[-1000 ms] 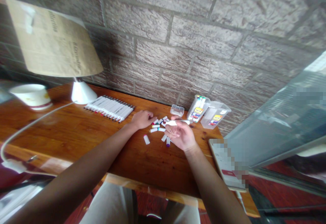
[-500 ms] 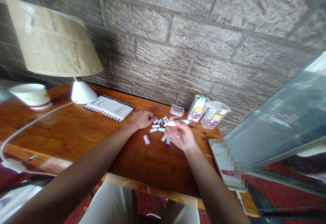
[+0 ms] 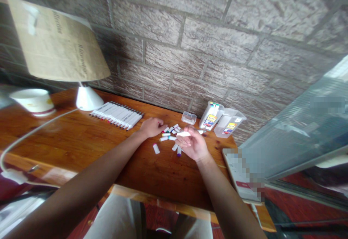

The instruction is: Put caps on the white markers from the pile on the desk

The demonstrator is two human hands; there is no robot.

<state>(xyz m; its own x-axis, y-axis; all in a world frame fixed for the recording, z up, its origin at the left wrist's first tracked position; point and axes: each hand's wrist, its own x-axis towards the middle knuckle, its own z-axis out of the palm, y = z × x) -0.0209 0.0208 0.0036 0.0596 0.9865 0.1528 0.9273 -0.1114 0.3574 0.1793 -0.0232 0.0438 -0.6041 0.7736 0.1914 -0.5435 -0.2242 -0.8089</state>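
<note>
My right hand (image 3: 194, 145) is closed around a white marker (image 3: 184, 134), held nearly level above the table, its tip pointing left. Under and beside that hand lie several loose marker caps (image 3: 166, 134) with coloured ends, among them a purple-ended cap (image 3: 179, 151). One pink-ended cap (image 3: 156, 149) lies apart, nearer the front. My left hand (image 3: 152, 127) rests on the tabletop just left of the caps, fingers loosely stretched and nothing in them. To its left, a row of white markers (image 3: 116, 115) lies side by side.
Behind the caps sits a small clear box (image 3: 188, 118). Beside it stand a clear case with markers (image 3: 211, 116) and another clear case (image 3: 230, 123). A lamp (image 3: 88, 99) and a paper cup (image 3: 34, 103) are at left. At the right edge lies a tablet-like device (image 3: 239, 177) with a cable.
The marker in my right hand has turned slightly and its tip sits a little lower. My left hand and the caps stay where they were.
</note>
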